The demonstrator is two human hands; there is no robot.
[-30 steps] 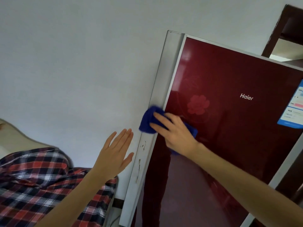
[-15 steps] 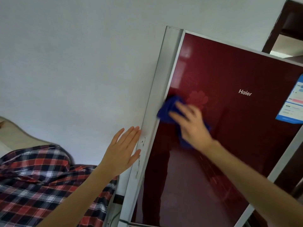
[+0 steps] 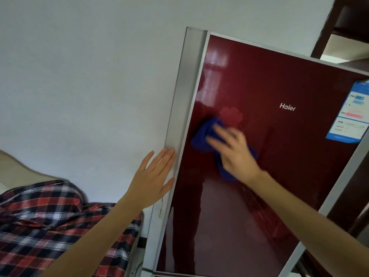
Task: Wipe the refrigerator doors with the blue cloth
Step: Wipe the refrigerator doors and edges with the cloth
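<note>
At the far left, a red, black and white plaid cloth (image 3: 50, 220) lies rumpled low in the view, under a plain white wall (image 3: 89, 76). Next comes the left hand (image 3: 153, 180), raised flat with its fingers extended and close together, thumb apart; its fingertips (image 3: 169, 154) reach the pale grey side panel of the refrigerator (image 3: 185, 92), and it grips nothing. Whether the palm truly presses on the panel cannot be told.

Right of that panel stands the glossy dark red refrigerator door (image 3: 269, 76), framed by a thin silver edge and tilted in the view. Its surface mirrors a dim standing figure and a bright window. On the door's left half, the right hand (image 3: 235, 152) lies flat with fingers spread, pressing the crumpled blue cloth (image 3: 203, 134) against the red surface; the cloth pokes out beyond the fingers to the upper left and below the palm. Just above the cloth sits a faint pinkish flower print (image 3: 231, 114). Further right is the white "Haier" logo (image 3: 287, 107), and at the door's right edge a blue and white label sticker (image 3: 351, 112). A dark brown wooden frame (image 3: 327, 27) fills the upper right corner.
</note>
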